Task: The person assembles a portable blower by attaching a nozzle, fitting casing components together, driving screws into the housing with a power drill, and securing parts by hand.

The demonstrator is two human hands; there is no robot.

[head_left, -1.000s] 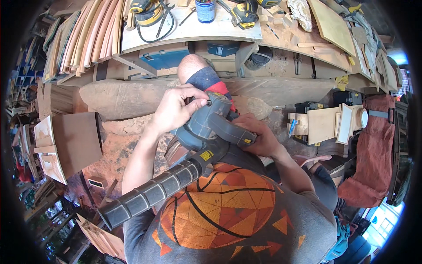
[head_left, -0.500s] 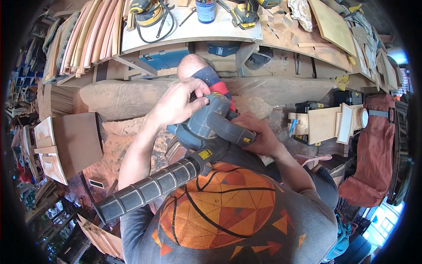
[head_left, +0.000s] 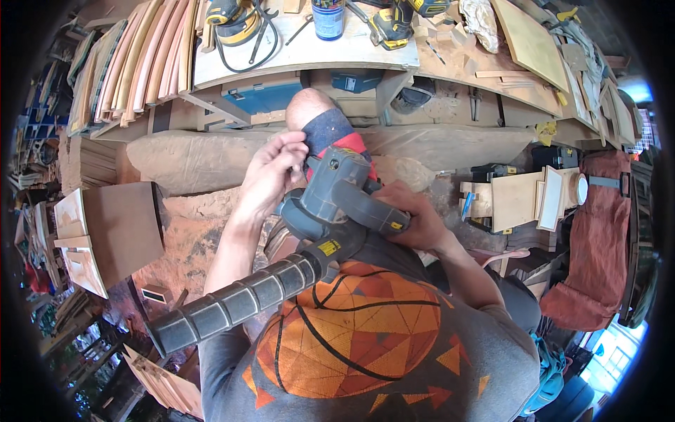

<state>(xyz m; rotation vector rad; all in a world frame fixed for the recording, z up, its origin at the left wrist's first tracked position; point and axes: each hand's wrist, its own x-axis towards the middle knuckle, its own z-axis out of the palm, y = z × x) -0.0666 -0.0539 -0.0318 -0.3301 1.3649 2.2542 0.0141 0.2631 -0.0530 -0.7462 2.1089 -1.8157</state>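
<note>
A dark grey power tool [head_left: 327, 186] with a curved loop handle [head_left: 369, 207] rests against my lap. From its body a long ribbed black tube [head_left: 235, 302] slants down to the left. My right hand [head_left: 415, 214] wraps round the handle's right side. Just left of the motor housing, my left hand [head_left: 276, 169] is raised with thumb and fingertips pinched together; whatever they hold is too small to make out. A small round socket [head_left: 334, 164] shows uncovered on the housing's top end. Beyond it is my bent knee [head_left: 309, 109] in navy and red cloth.
Ahead stands a white-topped bench [head_left: 281, 53] bearing a sander [head_left: 235, 24], a blue can [head_left: 328, 21] and a drill [head_left: 391, 27]. Curved wood strips [head_left: 148, 56] lean at its left. A brown board [head_left: 123, 228] stands left; a reddish apron-like cloth [head_left: 598, 246] hangs right.
My left hand has drawn back to the left from the top of the tool, uncovering the round socket. My right hand keeps its hold on the handle.
</note>
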